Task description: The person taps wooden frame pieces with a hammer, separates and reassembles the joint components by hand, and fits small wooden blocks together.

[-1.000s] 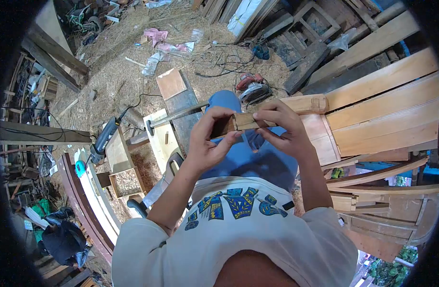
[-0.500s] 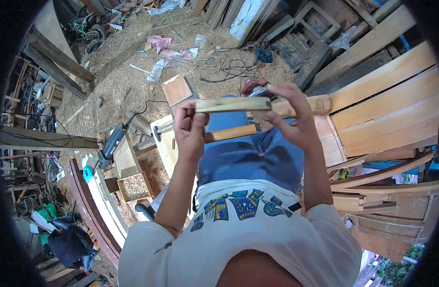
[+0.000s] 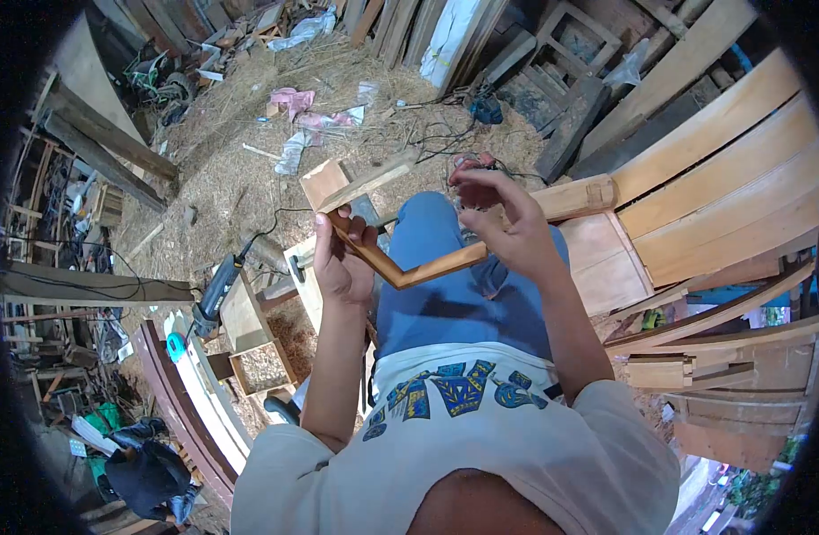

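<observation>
A three-sided wooden frame [image 3: 438, 267] of narrow strips is held above the lap. My left hand [image 3: 345, 263] grips it near the left corner, thumb at the corner and fingers curled round the strip. One strip runs away from that corner toward the floor side; another comes back toward me and bends at a second corner. My right hand [image 3: 509, 223] is raised just beyond the frame's right end, thumb and fingers apart with nothing between them. Part of the frame's left strip is hidden behind my left fingers.
A dark blue corded power tool [image 3: 219, 287] lies at left, near a teal tool [image 3: 176, 346] on a pale board. A red power tool [image 3: 473, 166] sits behind my right hand. Stacked planks [image 3: 721, 187] fill the right side. Shavings and scraps cover the floor [image 3: 231, 134].
The frame has turned from nearly edge-on, showing its joined corners now. My left hand has rolled and opened toward me. My right hand has shifted left, away from the far strip's end.
</observation>
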The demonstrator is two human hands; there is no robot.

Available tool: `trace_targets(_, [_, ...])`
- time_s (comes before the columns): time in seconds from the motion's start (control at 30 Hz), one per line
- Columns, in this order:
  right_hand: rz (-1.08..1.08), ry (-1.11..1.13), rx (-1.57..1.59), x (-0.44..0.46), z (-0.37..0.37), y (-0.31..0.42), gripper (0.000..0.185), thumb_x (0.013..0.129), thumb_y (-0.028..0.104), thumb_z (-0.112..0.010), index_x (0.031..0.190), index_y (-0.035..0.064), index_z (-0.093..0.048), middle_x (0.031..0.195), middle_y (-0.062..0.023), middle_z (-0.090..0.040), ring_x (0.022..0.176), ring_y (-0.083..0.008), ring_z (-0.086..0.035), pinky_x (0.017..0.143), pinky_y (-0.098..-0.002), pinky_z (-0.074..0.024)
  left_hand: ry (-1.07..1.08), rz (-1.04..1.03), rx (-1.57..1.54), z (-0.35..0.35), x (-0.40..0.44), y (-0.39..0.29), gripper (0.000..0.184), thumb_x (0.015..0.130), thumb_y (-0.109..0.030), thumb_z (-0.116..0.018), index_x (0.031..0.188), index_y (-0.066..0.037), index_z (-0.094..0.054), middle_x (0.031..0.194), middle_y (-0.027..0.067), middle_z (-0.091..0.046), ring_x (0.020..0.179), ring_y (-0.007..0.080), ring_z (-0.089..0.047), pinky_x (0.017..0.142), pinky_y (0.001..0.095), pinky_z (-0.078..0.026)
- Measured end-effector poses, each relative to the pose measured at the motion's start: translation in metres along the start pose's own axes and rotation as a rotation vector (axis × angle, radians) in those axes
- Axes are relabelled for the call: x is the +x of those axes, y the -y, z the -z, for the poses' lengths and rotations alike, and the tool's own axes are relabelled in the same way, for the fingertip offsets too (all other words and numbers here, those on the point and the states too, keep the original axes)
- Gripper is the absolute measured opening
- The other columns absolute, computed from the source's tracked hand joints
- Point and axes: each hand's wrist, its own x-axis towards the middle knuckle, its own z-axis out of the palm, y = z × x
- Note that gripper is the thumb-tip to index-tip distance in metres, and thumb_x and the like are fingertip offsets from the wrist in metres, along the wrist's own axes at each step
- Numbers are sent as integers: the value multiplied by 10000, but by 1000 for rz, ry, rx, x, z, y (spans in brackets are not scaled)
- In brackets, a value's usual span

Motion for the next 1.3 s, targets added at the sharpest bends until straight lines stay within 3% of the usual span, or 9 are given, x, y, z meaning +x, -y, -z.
trace_targets(0.3, [311,110,-116,61,-10,12,234,904,53,-756,1127,116,-730,1214,-18,-662,994,-89,-629,744,-238,-505,-30,59,49,2,-5,13,294,1091,-398,-486,1115,-121,-584,1008,14,-596,786,140,-510,734,341,-443])
trace_targets(0.4, [400,132,-146,64,-12,17,206,889,99,-775,1062,46,-678,1126,-103,-696,1081,-192,-670,936,-342,-523,29,103,19,8,-5,13,314,1094,-413,-478,1138,-118,-575,1023,13,-588,780,133,-495,722,333,-430])
trace_targets(0.6, [247,-74,474,53,7,-4,146,1014,101,-571,1061,69,-436,1266,-261,-647,1086,-277,-684,897,-357,-556,-46,221,-154,24,6,15,315,1106,-397,-453,1170,-97,-524,1043,29,-576,773,128,-486,703,312,-420])
trace_targets(0.67, [162,-118,521,44,18,-5,144,1018,114,-505,1076,70,-381,1107,-214,-648,911,-277,-693,970,-441,-534,-44,283,-252,32,11,15,314,1106,-387,-456,1165,-87,-527,1041,34,-579,767,130,-484,702,312,-421])
trace_targets(0.77, [23,-139,624,29,20,2,168,1000,133,-539,1098,67,-419,926,-90,-565,809,-204,-614,910,-412,-544,-56,336,-285,37,14,17,312,1101,-377,-470,1150,-76,-534,1040,39,-587,758,136,-483,704,317,-422])
trace_targets(0.9, [68,66,169,9,19,5,259,944,84,-714,1161,81,-573,920,-24,-573,863,-110,-595,810,-266,-499,-116,397,-323,41,17,20,329,1091,-385,-494,1138,-65,-552,1015,38,-598,750,140,-487,698,321,-426])
trace_targets(1.17, [145,280,-87,8,15,3,189,870,120,-799,1012,42,-701,832,-3,-629,783,-70,-571,715,-252,-465,-89,491,-328,67,22,32,352,1082,-382,-515,1233,-65,-535,1035,65,-628,797,163,-553,723,344,-475])
trace_targets(1.27, [-29,241,-61,6,12,12,148,897,125,-783,976,34,-697,846,8,-648,781,-57,-570,695,-247,-464,-248,492,127,45,21,29,415,1081,-384,-512,1362,-82,-474,1090,122,-639,911,243,-629,795,400,-528])
trace_targets(1.3, [-78,229,-68,6,11,14,141,907,129,-778,967,33,-694,842,14,-648,776,-51,-566,687,-244,-465,-348,361,335,14,10,26,494,1089,-374,-488,1482,-96,-376,1170,171,-642,1094,318,-637,966,453,-508])
